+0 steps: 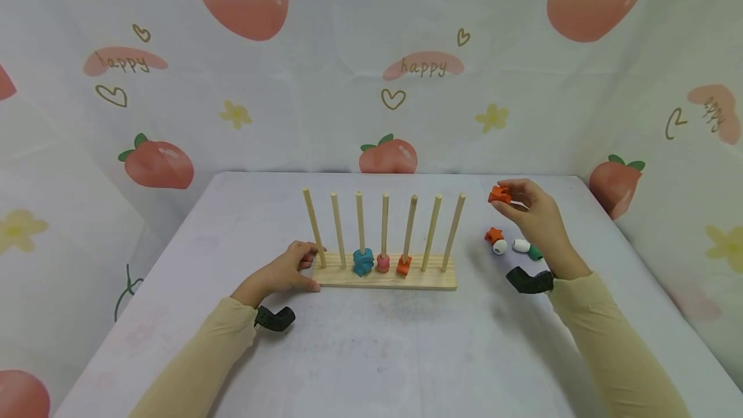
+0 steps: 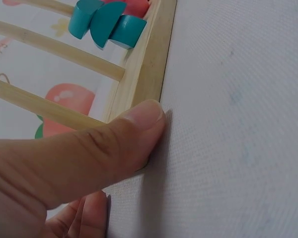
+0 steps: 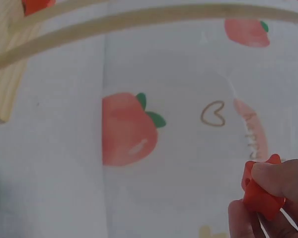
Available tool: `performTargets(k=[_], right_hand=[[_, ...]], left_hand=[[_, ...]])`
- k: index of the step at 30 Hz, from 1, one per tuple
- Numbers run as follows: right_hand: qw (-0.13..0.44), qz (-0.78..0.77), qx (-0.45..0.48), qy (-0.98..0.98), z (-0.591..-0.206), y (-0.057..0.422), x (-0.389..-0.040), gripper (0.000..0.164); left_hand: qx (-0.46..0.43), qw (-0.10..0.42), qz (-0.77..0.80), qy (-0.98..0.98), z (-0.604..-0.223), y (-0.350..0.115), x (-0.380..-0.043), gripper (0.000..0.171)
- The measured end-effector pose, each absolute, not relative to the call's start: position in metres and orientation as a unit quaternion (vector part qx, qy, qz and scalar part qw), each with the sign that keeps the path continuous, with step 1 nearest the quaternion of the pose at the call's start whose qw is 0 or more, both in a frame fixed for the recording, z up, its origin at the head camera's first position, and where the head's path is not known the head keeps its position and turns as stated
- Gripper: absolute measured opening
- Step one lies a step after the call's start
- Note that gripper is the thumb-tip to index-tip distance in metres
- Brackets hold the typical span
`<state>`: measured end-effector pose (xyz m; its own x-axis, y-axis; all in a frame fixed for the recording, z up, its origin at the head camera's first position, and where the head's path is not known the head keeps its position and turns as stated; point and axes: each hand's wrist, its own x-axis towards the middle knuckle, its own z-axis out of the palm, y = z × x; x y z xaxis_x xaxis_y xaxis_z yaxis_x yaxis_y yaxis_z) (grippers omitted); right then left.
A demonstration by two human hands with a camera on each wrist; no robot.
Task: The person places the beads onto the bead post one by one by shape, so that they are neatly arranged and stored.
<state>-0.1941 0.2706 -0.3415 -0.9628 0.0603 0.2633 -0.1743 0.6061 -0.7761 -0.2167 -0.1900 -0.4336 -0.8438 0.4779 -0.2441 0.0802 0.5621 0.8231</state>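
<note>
Head view: I see the right hand (image 1: 535,213) pinch an orange star (image 1: 498,195)
Left hand (image 1: 287,269) grips the board (image 1: 429,281) at one end; coloured beads (image 1: 363,262) sit round three pegs (image 1: 409,226)

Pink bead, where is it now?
In the head view, the pink bead sits low on the middle peg of the wooden rack, between the blue beads on the left and the orange bead on the right.
</note>
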Motion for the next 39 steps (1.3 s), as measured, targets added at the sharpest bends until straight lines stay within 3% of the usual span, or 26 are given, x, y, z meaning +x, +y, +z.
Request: performTargets(k=[11,39], right_hand=[[0.191,0.484,0.093,-0.849,-0.325,0.251,-0.181,0.042],[0.249,0.536,0.272,-0.759,-0.285,0.193,-0.16,0.04]], left_hand=[[0.162,0.227,0.435,0.856,-0.433,-0.189,-0.216,0.079],[0.157,0.225,0.428,0.861,-0.433,-0.189,-0.216,0.079]])
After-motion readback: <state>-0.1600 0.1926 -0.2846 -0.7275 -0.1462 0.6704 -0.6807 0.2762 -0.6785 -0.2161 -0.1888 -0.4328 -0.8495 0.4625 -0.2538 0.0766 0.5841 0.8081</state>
